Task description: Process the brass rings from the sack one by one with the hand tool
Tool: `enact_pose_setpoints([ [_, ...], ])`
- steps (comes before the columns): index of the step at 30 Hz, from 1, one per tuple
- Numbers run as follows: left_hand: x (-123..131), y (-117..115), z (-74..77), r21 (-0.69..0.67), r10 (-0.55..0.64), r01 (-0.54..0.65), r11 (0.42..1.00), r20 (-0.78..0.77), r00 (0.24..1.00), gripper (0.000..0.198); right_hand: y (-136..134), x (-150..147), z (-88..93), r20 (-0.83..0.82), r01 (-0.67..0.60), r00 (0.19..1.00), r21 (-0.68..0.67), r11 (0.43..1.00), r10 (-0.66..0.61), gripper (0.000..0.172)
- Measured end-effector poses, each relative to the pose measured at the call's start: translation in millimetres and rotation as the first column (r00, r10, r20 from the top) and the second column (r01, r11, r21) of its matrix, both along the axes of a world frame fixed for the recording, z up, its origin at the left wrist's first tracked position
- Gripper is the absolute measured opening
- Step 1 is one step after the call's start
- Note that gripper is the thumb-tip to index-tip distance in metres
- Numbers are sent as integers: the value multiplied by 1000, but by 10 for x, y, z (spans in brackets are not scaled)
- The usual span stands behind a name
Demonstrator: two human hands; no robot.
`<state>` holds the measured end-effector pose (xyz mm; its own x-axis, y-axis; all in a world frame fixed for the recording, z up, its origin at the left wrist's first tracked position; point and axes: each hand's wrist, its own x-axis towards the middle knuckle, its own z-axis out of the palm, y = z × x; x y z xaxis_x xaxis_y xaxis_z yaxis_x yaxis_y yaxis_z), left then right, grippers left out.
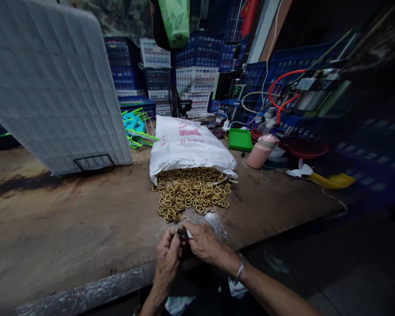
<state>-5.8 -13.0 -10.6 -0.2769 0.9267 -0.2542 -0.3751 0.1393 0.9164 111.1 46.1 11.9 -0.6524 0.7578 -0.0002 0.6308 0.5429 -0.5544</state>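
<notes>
Dark piece, small, was pinched between both hands at the near edge of the workbench; too small to tell what it was. Far left, a grey quilted panel leaned on the bench, with teal and green clips behind it. Left hand was curled tight, fingertips closed on the dark piece. Right hand, bracelet on the wrist, gripped it from the other side, thumb and forefinger closed, with a bit of white at the fingers. One loose ring lay just beyond the fingertips. Past it, a pile of brass rings spilled from an open white sack. To the right were a green tray, a pink flask, a red basin and a yellow scoop.

Step in hand, judged: fine two-handed fiddling with the dark piece, rings not yet touched. Any next move would call for a steady pinch, with one hand freed to reach for the loose ring.
</notes>
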Motion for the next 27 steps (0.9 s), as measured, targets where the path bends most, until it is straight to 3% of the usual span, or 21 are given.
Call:
enact_pose_setpoints([
  [5, -4, -18, -7, 66, 40, -34, 997, -89, 995, 30, -45, -22, 11, 106, -29, 994, 47, 998, 23, 27],
  [11, -1, -130, 98, 87, 36, -17, 996, -215, 976, 28, 111, 57, -210, 148, 12, 989, 108, 994, -29, 27],
  [13, 17, -159, 163, 51, -14, 21, 998, -148, 989, 28, 180, 98, -248, 189, 57, 979, 129, 990, -81, 24],
  [15, 31, -164, 203, 1, -57, 57, 998, 13, 998, 28, 223, 108, -251, 192, 100, 973, 143, 985, -127, 21],
  [18, 17, -136, 171, -37, -31, 41, 998, 241, 970, 28, 230, 49, -230, 120, 161, 976, 163, 973, -182, 20],
  [23, -60, -113, 47, 0, -8, 8, 1000, 344, 939, 23, 211, -84, -219, 61, 195, 977, 155, 968, -206, 17],
  [27, -102, -116, 97, -24, 10, 0, 1000, 414, 910, 19, 224, -108, -220, 96, 185, 975, 131, 974, -199, 17],
])
